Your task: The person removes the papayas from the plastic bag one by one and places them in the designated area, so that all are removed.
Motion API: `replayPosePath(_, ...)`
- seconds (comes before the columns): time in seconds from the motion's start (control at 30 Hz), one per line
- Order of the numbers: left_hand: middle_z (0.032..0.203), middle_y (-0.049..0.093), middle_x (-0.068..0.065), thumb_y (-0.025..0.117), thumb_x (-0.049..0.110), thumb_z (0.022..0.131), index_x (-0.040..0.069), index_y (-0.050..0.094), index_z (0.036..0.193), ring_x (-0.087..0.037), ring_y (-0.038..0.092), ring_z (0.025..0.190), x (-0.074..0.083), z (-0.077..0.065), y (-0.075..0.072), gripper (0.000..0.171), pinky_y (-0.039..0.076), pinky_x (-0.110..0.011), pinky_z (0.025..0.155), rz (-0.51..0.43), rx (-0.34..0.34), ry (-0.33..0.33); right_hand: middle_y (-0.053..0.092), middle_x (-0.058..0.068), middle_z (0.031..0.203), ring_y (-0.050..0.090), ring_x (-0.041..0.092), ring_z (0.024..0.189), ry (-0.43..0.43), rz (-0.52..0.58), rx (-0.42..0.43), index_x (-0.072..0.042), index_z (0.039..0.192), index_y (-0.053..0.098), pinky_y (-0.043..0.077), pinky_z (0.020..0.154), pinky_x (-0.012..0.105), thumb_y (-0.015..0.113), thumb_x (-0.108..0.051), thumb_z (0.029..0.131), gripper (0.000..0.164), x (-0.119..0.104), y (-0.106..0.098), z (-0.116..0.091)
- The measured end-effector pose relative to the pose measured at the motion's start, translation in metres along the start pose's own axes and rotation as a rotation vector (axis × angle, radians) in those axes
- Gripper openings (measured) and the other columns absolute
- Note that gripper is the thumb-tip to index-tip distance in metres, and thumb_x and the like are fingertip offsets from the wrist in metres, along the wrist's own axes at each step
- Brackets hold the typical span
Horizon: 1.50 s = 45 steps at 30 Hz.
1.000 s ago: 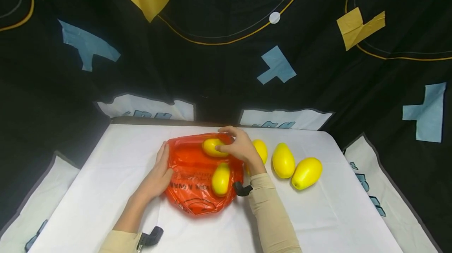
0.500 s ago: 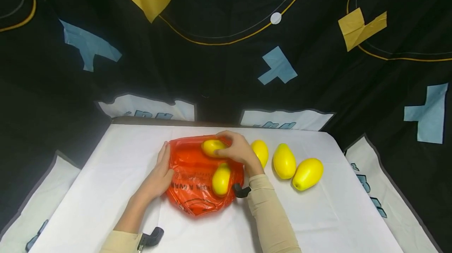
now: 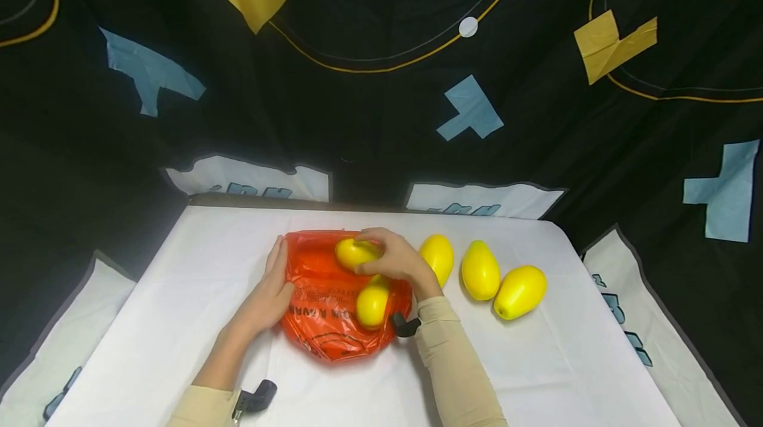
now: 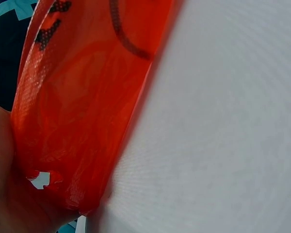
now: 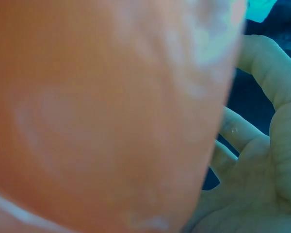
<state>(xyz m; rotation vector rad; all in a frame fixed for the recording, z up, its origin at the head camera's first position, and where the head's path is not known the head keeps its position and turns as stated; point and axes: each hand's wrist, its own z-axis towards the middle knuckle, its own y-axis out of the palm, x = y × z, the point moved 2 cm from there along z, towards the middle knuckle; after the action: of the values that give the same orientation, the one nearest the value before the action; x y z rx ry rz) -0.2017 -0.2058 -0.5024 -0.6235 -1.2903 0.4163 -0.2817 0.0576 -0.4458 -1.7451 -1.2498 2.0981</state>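
A red plastic bag [image 3: 322, 294] with dark printing lies on the white table. My left hand [image 3: 263, 296] holds its left edge, thumb on the near side. In the left wrist view the bag [image 4: 82, 111] stretches up from that hand [image 4: 2, 194]. At the bag's upper right, my right hand [image 3: 396, 256] grips a yellow mango [image 3: 352, 253] between thumb and fingers. A second mango [image 3: 371, 306] sits lower in the bag, partly covered by red film. The right wrist view has a blurred red-orange surface in front of the right hand [image 5: 262, 160].
Right of the bag, yellow mangoes lie on the table [image 3: 566, 361]: one [image 3: 438, 258] partly behind my right wrist, another [image 3: 479, 271] upright, a third [image 3: 520, 292] tilted. A black cloth [image 3: 369, 129] with tape pieces hangs behind the table.
My right hand has shifted slightly left and down over the bag, moving the upper mango a little left. The left hand stays at the bag's left edge.
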Motion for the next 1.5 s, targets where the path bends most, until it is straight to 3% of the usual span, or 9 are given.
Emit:
replayPosePath(0.2,0.160,-0.021,-0.002,0.044,0.004,0.095,0.006,-0.009,0.155,-0.026,-0.008,0.147,0.001,0.000,0.000,0.081,0.010,-0.053,0.116,-0.002,-0.009,-0.015,0.051,-0.005,0.141,0.041,0.019,0.131,-0.081,-0.078,-0.077,-0.020,0.124,0.067,0.035,0.108,0.050,0.079,-0.033,0.075,0.053,-0.001,0.003,0.001)
replayPosePath(0.5,0.160,-0.021,-0.001,0.045,0.004,0.095,0.007,-0.009,0.155,-0.026,-0.008,0.147,0.001,0.000,0.000,0.081,0.010,-0.054,0.116,-0.002,-0.011,-0.011,0.043,-0.001,0.148,0.037,0.021,0.134,-0.073,-0.185,-0.113,-0.023,0.129,0.065,0.036,0.107,0.050,0.078,-0.036,0.075,0.057,-0.001,0.008,0.001)
replayPosePath(0.8,0.160,-0.021,-0.002,0.045,0.004,0.095,0.007,-0.010,0.155,-0.026,-0.008,0.147,0.000,0.000,0.000,0.081,0.010,-0.054,0.116,-0.011,-0.013,-0.015,0.040,0.000,0.143,0.045,0.022,0.123,-0.046,-0.242,-0.102,-0.026,0.133,0.062,0.042,0.103,0.048,0.078,-0.039,0.073,0.064,-0.005,0.012,0.000)
replayPosePath(1.07,0.160,-0.021,-0.002,0.044,0.004,0.095,0.007,-0.010,0.155,-0.025,-0.008,0.147,0.000,0.001,0.001,0.081,0.009,-0.053,0.116,-0.004,-0.012,-0.010,0.039,-0.003,0.145,0.044,0.021,0.125,-0.043,-0.255,-0.142,-0.028,0.137,0.058,0.042,0.102,0.049,0.078,-0.039,0.072,0.068,-0.007,0.014,0.000)
replayPosePath(1.37,0.160,-0.021,-0.002,0.045,0.005,0.095,0.008,-0.010,0.155,-0.026,-0.008,0.147,0.000,0.001,0.000,0.081,0.009,-0.054,0.116,-0.005,-0.011,-0.015,0.043,-0.002,0.131,0.049,0.018,0.109,-0.060,-0.217,-0.136,-0.030,0.134,0.060,0.048,0.090,0.040,0.080,-0.039,0.070,0.068,-0.007,0.016,0.002)
replayPosePath(1.5,0.160,-0.021,-0.002,0.045,0.004,0.095,0.008,-0.010,0.155,-0.026,-0.008,0.147,0.000,0.002,0.001,0.082,0.010,-0.054,0.116,-0.015,-0.012,-0.017,0.039,-0.001,0.142,0.043,0.021,0.123,-0.075,-0.207,-0.164,-0.030,0.134,0.060,0.045,0.097,0.045,0.079,-0.034,0.073,0.063,-0.008,0.019,0.002)
